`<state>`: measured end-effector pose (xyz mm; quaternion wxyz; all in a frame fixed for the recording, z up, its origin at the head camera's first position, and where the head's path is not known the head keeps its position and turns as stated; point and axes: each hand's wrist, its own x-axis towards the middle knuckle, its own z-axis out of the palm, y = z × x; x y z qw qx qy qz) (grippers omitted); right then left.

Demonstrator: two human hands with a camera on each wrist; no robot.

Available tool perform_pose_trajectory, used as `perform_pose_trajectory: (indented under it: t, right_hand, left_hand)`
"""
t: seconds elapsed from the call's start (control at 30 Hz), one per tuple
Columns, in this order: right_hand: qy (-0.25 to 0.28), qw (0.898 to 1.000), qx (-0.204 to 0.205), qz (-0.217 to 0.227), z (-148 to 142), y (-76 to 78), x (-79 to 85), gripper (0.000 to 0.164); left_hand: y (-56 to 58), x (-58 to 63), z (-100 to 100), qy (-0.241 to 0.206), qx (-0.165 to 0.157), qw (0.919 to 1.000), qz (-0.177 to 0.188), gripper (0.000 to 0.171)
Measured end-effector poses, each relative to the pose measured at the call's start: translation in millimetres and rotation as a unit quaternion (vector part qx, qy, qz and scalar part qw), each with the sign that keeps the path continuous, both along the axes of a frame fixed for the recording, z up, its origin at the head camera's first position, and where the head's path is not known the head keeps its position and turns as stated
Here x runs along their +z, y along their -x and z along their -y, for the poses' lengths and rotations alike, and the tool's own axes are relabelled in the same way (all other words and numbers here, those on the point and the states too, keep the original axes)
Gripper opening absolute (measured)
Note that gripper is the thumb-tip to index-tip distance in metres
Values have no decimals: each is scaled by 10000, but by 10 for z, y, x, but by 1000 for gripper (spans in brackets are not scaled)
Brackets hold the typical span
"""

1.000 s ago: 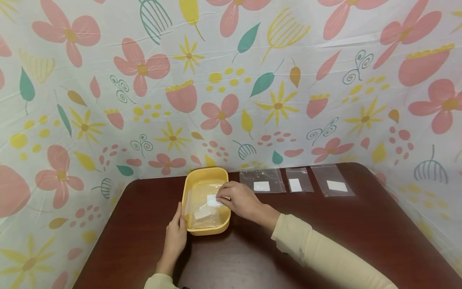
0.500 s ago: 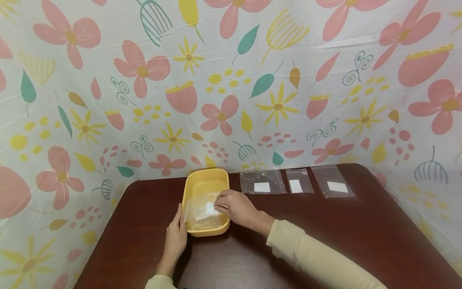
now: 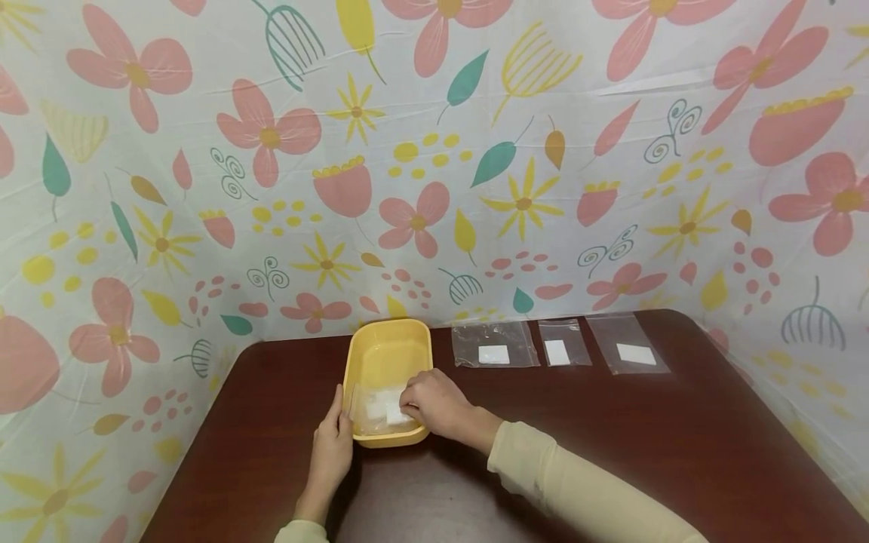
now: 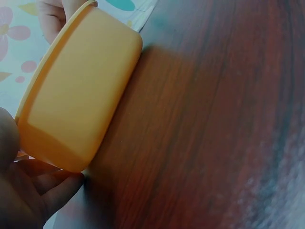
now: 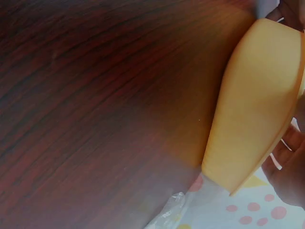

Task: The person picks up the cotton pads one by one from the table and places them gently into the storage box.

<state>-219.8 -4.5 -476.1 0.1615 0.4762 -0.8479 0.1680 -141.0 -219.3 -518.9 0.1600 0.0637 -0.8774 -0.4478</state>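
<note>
A yellow plastic tray (image 3: 387, 354) stands on the dark wooden table. My left hand (image 3: 330, 452) grips its left side; in the left wrist view the thumb of that left hand (image 4: 33, 191) is by the rim, with fingers against the outer wall. Over the near end of the tray, my right hand (image 3: 437, 405) pinches a clear plastic bag with a white label (image 3: 395, 413). Another white label shows beside it through the plastic, and I cannot tell how many bags overlap there. The right wrist view shows mainly the tray's outer wall (image 5: 252, 105), its contents hidden.
Right of the tray, along the table's back edge, lie a wide clear bag (image 3: 468, 348), a small zip bag (image 3: 577, 347) and a taller zip bag (image 3: 607, 332), each with a white label. A flower-printed curtain (image 3: 434, 151) hangs behind the table (image 3: 577, 422).
My right hand has moved down toward the near end of the tray, carrying the labelled bag with it. The left hand stays on the tray's side.
</note>
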Motion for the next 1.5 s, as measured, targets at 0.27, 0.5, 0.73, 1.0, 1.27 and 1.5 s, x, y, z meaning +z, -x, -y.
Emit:
perform_pose_trajectory:
  t: [0.27,0.5,0.73,1.0,1.27,1.5]
  right_hand:
    - [-396,9989,-163,214,18,10,92,37]
    - [-581,9979,-167,250,23,13,95,30]
    - [-594,9976,-188,294,23,12,84,29]
    - [-381,9989,-48,287,-12,48,76,12]
    - [134,9957,1,920,-214,52,137,6]
    - [416,9945,-227,929,-516,68,186,11]
  left_hand:
    - [12,17,1,26,36,10000,-48,51]
    - [-2,3,-5,12,33,10000,59,50]
    - [-8,5,-3,55,21,10000,49,50]
    - [3,11,1,70,55,10000,29,51]
    - [-4,14,-30,48,48,9999,110,52]
    - [-15,60,-5,107,66,9998,139,52]
